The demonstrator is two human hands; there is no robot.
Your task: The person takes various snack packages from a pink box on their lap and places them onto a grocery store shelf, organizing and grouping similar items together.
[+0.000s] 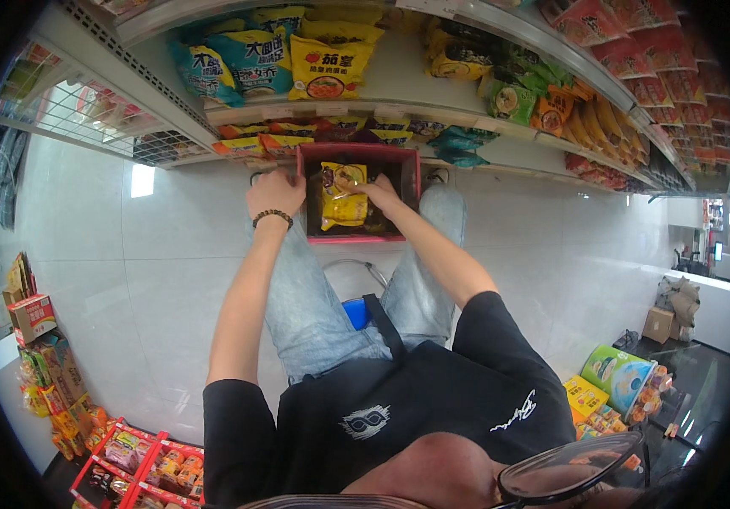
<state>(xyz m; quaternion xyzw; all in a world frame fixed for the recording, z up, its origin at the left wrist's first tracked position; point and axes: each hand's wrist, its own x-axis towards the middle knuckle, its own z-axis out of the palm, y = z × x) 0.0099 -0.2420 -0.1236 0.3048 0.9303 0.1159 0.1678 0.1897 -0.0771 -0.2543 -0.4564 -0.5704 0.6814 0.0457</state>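
Observation:
A red box (418, 182) with a dark inside sits between my knees, against the foot of the shelves. In it is a yellow instant noodle packet (345, 208) with a bowl picture on its front. My right hand (381, 193) reaches over the box's right side and grips the packet at its right edge, thumb across the front; its other fingers are partly hidden. My left hand (275, 194), with a beaded bracelet at the wrist, is closed on the box's left rim. What lies beneath the packet is too dark to make out.
On the shelf above stand yellow noodle packets (331, 68) and teal packets (255, 64). Orange packets (284, 142) line the low shelf just behind the box. Red crates (140, 467) with snacks are at lower left; a green-and-blue tub-shaped display (619, 373) is at lower right.

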